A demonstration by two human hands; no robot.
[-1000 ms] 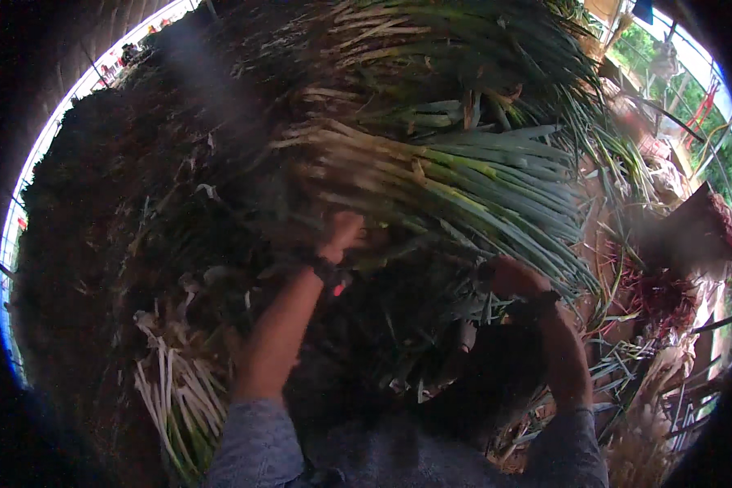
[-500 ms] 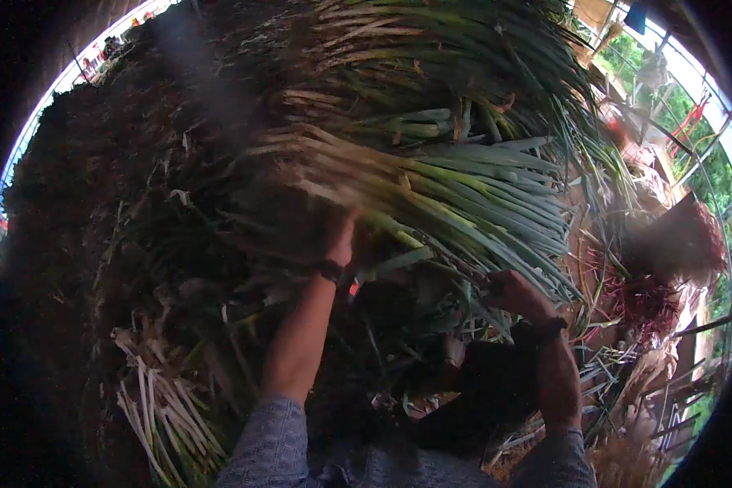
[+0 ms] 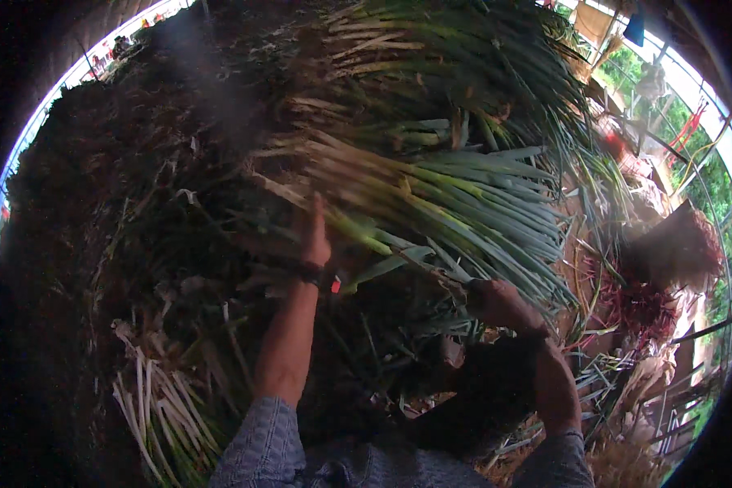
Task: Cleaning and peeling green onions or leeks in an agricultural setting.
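A big sheaf of green onions [image 3: 455,195] lies across the middle, pale stems to the left and blue-green leaves to the right. My left hand [image 3: 317,234] is at the near side of its stems, fingers stretched out and the hand seen edge-on. Nothing shows in its grasp. By the near edge of the leaves my right hand [image 3: 503,305] is curled closed. A thin strip runs from it toward the stems; whether it is a leaf or a tool I cannot tell. Both wrists wear dark bands.
More green onions [image 3: 464,61] are heaped beyond the sheaf. A smaller bunch with white stems [image 3: 159,398] lies at the lower left. Dark, dry plant matter [image 3: 98,179] fills the left side. Thin red strands [image 3: 647,305] hang by a brown bundle at the right.
My left hand has moved slightly left and nearer to me, off the stems, and its fingers now point away from me. My right hand has shifted slightly left and nearer.
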